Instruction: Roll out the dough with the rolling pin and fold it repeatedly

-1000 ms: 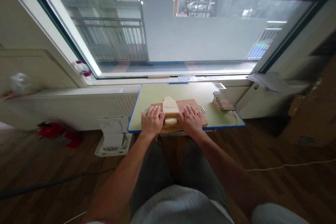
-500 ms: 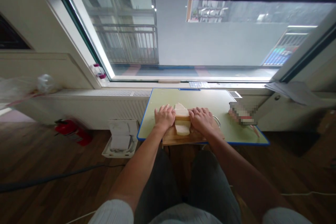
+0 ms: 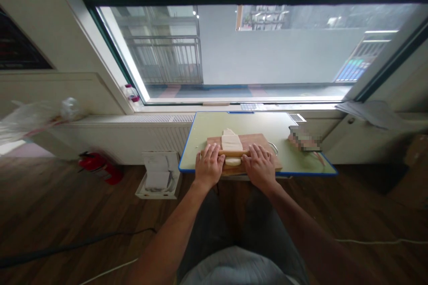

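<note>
A wooden rolling pin (image 3: 233, 153) lies crosswise over a flat strip of pale dough (image 3: 231, 141). My left hand (image 3: 209, 165) is closed over the pin's left end, and my right hand (image 3: 260, 164) is closed over its right end. More dough shows on the far side of the pin than on the near side. Under the dough is a wooden cutting board (image 3: 254, 140) with a metal ring handle (image 3: 273, 148) on its right edge. The hands hide both ends of the pin.
The board rests on a small green table (image 3: 207, 124) with a blue rim. A blurred-out item (image 3: 305, 139) lies at its right. A radiator (image 3: 160, 136) and window are beyond. On the floor at left are a red fire extinguisher (image 3: 102, 168) and a white box (image 3: 160, 176).
Both hands have drawn the rolling pin back toward me over the dough, uncovering more of its far part. The camera view has shifted slightly.
</note>
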Tool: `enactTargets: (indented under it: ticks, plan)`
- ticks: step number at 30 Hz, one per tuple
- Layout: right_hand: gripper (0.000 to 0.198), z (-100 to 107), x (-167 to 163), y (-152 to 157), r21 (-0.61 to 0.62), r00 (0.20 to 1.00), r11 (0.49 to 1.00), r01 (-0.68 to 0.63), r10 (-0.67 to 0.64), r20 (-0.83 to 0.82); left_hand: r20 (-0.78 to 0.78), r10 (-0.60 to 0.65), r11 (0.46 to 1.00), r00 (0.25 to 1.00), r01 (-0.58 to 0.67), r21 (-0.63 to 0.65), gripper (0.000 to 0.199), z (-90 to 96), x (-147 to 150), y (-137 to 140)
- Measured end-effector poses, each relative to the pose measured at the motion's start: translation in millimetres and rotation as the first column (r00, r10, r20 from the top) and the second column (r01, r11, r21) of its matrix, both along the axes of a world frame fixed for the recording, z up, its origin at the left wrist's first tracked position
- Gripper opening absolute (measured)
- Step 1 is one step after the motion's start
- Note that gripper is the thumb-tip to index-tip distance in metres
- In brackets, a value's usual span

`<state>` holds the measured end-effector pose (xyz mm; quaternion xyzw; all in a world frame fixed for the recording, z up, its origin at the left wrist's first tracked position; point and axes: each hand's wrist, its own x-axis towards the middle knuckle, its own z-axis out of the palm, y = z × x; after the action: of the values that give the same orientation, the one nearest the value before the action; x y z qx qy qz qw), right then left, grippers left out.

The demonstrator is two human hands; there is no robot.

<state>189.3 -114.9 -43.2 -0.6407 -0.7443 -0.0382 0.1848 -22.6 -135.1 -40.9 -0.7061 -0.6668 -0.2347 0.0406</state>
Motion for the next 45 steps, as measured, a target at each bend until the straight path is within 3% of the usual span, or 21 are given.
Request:
enactTargets:
  ticks: [13,23,32,40,45]
  plan:
    - [0.061,27,-11,36,-0.177,0.999,0.984,0.031,-0.027,0.023,0.084,0.036,0.999,0.996,-0.034,-0.034,0.048,5.5,2,46]
    - [0.05,4,-1,8,0.003,1.0,1.0,-0.025,0.025,-0.01,0.084,0.003,0.998,0.996,-0.008,0.064,0.043,-5.2,3,6]
    - [0.054,16,-5,24,-0.099,1.0,0.995,0.0,-0.001,-0.007,0.115,0.038,0.999,0.993,-0.037,-0.014,0.041,6.9,5,21]
    - [0.055,15,-4,19,-0.108,0.998,0.994,0.006,0.001,0.064,0.117,0.032,0.999,0.993,-0.036,0.035,0.042,-1.6,6,10]
    - [0.054,31,-13,33,-0.183,0.994,0.983,0.013,0.007,0.11,0.132,0.06,0.998,0.989,-0.056,-0.032,0.04,10.4,6,33]
